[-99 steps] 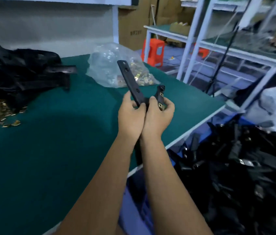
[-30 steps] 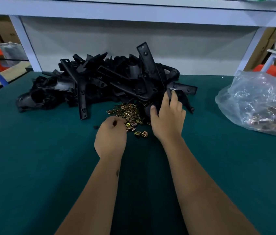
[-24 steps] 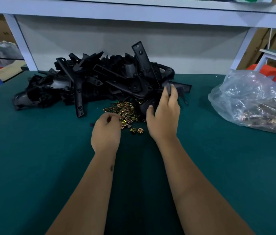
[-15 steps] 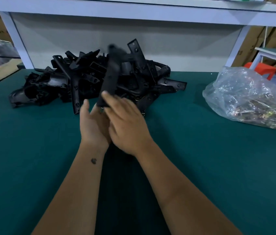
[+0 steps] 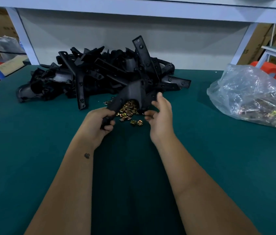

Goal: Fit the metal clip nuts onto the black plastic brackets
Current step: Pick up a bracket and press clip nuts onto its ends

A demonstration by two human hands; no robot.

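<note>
A green-covered workbench [image 5: 32, 158] fills the view, backed by a pale panel under a white shelf, with cardboard boxes off to both sides. Against the panel we see a heap of black plastic brackets [image 5: 86, 77], and just in front of it a small scatter of brass-coloured clip nuts [image 5: 128, 112]. A clear plastic bag [image 5: 252, 95] on the right holds more of them.

We have one bracket [image 5: 132, 92] lifted just above the nuts. Our left hand [image 5: 98, 122] has its fingers curled round the end of one leg, and our right hand [image 5: 161, 114] pinches the other leg between thumb and fingers, more loosely. Whether a nut is tucked in either palm we cannot tell.

We judge the bracket to be light and rigid moulded plastic with a slightly matt skin, so it should not slip or flex much. The best hold looks to be close to the leg end that takes the nut, bracing it against the push. The nuts are small, springy sheet metal with thin edges; we would pinch one by its flat faces and slide its open mouth over the bracket's edge, lining it up with a hole.
</note>
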